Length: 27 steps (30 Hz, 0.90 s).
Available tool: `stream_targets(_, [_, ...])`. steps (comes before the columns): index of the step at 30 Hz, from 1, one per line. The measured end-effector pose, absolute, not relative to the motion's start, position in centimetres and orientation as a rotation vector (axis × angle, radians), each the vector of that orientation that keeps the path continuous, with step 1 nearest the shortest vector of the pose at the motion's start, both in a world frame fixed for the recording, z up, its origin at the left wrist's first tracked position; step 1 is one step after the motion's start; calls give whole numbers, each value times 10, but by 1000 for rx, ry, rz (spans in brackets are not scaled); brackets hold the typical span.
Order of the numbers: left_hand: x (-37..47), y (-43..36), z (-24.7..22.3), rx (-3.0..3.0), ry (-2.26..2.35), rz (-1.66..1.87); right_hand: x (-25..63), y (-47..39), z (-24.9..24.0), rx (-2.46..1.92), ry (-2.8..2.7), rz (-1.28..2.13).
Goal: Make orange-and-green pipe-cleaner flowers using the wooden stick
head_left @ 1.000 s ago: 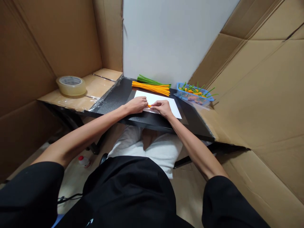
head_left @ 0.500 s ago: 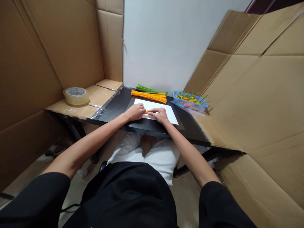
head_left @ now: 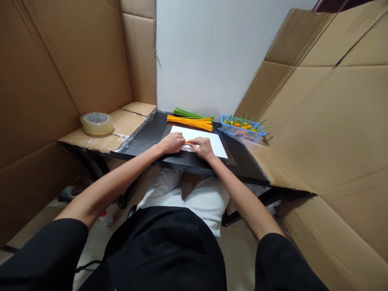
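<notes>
Grips small orange piece (head_left: 186, 142) between closed left hand (head_left: 173, 142) and pinching right hand (head_left: 204, 148) over white paper (head_left: 217, 144), seemingly to steady it. Has orange sticks (head_left: 190, 122) just beyond, presumably for easy reach.

A small bright orange piece (head_left: 186, 142) shows between the left hand (head_left: 173, 143) and right hand (head_left: 203, 147), touching both. Its ends are hidden.
</notes>
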<state>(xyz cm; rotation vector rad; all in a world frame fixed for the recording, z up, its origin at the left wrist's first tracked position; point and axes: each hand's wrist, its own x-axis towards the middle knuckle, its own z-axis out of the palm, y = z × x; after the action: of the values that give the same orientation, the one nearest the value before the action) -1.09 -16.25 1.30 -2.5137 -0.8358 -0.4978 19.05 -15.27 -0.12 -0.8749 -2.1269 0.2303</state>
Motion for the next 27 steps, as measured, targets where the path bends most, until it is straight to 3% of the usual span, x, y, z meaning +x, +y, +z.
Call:
stream_targets(7, [-12,-150,8,-2499,-999,-630,190,-143,-1,-940,-2075,235])
stream_targets(13, [-8,-115,14,-2562,-826,-459,206,-111,7,-955,-2154,351])
stream_targets(27, [-39,-56,9,-2530,-1148,-621,227,-59,5,-1131,-1996,551])
